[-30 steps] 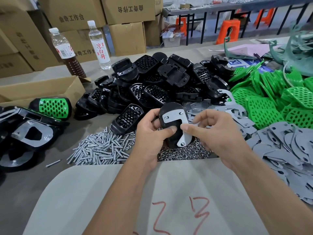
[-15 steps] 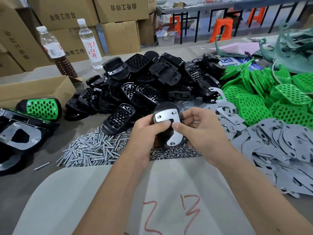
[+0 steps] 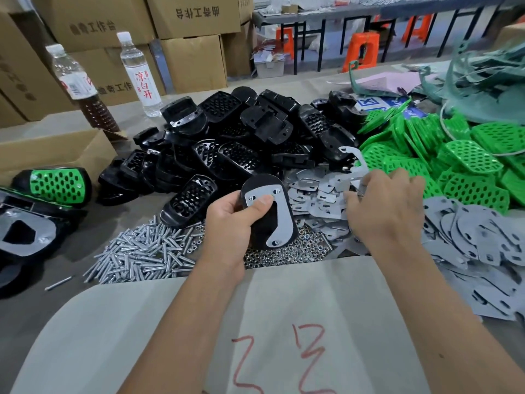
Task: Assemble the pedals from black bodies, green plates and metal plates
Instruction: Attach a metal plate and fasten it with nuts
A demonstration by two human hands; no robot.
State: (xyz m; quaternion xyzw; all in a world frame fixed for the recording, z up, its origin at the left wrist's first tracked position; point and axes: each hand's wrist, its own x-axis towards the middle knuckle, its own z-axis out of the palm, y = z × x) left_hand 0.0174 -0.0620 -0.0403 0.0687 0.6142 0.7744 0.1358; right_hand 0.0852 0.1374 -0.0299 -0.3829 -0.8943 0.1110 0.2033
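one hand now does what two did a moment ago: the right hand has let go of the pedal and gone out to the right, so the fitting of that first plate looks finished and the next part is being fetched.

on the left, the left hand [image 3: 233, 220] grips the black oval plastic pedal body [image 3: 262, 223] from its left side, fingers curled round the edge and the thumb pressed flat on the curved grey metal plate [image 3: 279, 214] that lies on its face, pinning it there. the body is held tilted above the heap of small silver nuts [image 3: 287, 253], with the pile of silver bolts [image 3: 145, 251] further left.

to the right, the right hand [image 3: 383, 206] reaches over the heap of loose grey metal plates [image 3: 318, 197], fingers bent down among them. whether it has already pinched one i cannot tell, the fingertips being hidden. beyond it lie the bright green perforated plastic plates [image 3: 468, 160].
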